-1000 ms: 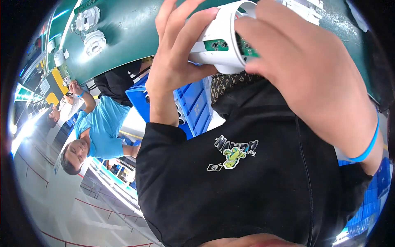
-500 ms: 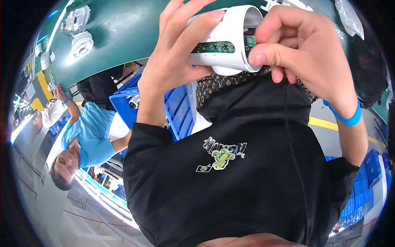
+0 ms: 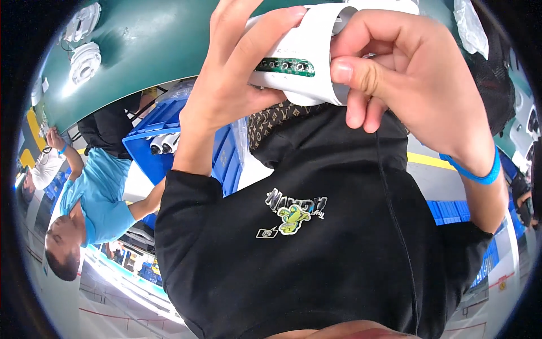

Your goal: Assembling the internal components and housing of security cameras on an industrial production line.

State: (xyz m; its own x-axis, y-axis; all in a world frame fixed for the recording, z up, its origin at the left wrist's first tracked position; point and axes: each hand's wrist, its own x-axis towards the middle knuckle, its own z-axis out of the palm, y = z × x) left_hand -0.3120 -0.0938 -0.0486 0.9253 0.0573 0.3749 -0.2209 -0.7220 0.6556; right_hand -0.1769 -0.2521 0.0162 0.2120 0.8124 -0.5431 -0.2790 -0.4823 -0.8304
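Observation:
My left hand (image 3: 223, 79) is wrapped around a white cylindrical housing (image 3: 317, 48), held above my lap by the table's edge. Through a long rounded slot in its side shows a green circuit board (image 3: 287, 66) with small dark buttons or parts on it. At the housing's open right end is my right hand (image 3: 403, 73), thumb and forefinger pinched together at the rim and partly inside. Whatever lies between those fingertips is hidden. The other right fingers curl below the rim.
White round parts (image 3: 84, 63) lie on the green table (image 3: 152, 53) at the left. A clear plastic bag (image 3: 471, 28) lies at the far right. White cylinders (image 3: 164, 144) sit in a blue crate (image 3: 132, 148) beside my left arm. A person in light blue (image 3: 101, 186) is at the left.
Both hands and the housing have shifted slightly left. The right fingertips have moved closer in at the open end, covering the inner board end that showed before.

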